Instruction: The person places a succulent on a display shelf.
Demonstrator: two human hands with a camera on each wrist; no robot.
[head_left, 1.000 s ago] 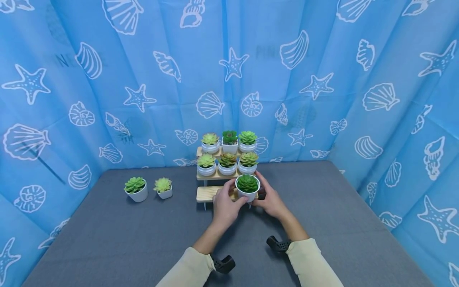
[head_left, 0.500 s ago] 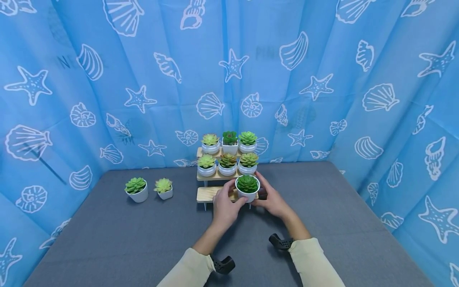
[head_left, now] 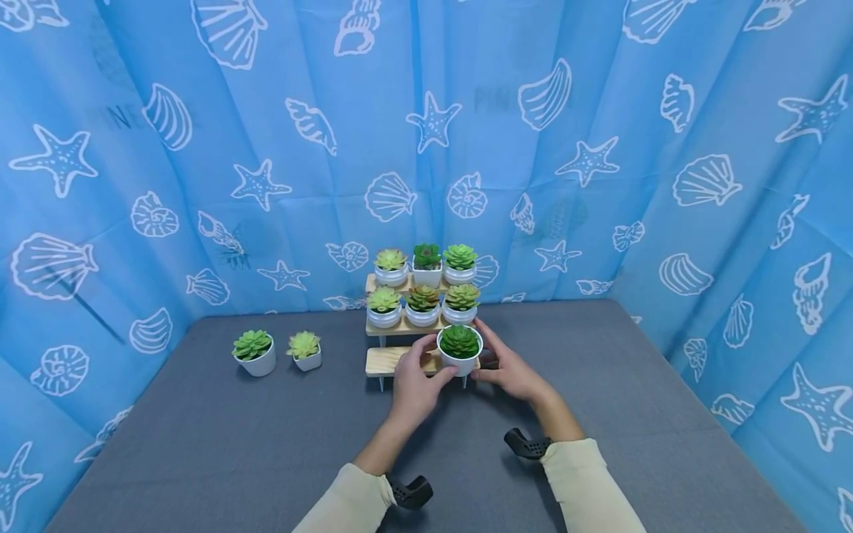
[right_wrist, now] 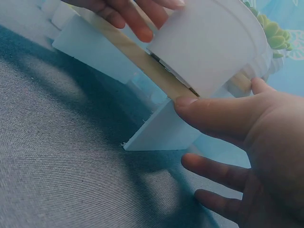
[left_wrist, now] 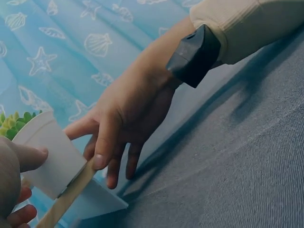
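Observation:
A dark green succulent in a white pot point(head_left: 460, 364) stands at the right end of the lowest step of a wooden tiered stand point(head_left: 386, 361). My left hand point(head_left: 415, 385) holds this pot from the left, its thumb on the front. At the right, my right hand point(head_left: 512, 374) grips the end of that step; its thumb point(right_wrist: 190, 107) presses the plank's front edge beside the pot base, index finger reaching behind. The lower fingers of that hand hang loose below the plank. In the left wrist view the pot point(left_wrist: 50, 152) sits on the plank point(left_wrist: 71, 194).
Several potted succulents fill the middle and top steps, among them a reddish one point(head_left: 423, 314) and a square-potted one point(head_left: 427, 275). Two more, a green one point(head_left: 258, 363) and a pale one point(head_left: 308, 361), stand left on the grey table point(head_left: 266, 459). A blue curtain point(head_left: 426, 163) hangs behind.
My right hand and forearm have shifted slightly right, the thumb drawing a little away from the pot. The left hand moved slightly left, still holding the pot, which stays in place.

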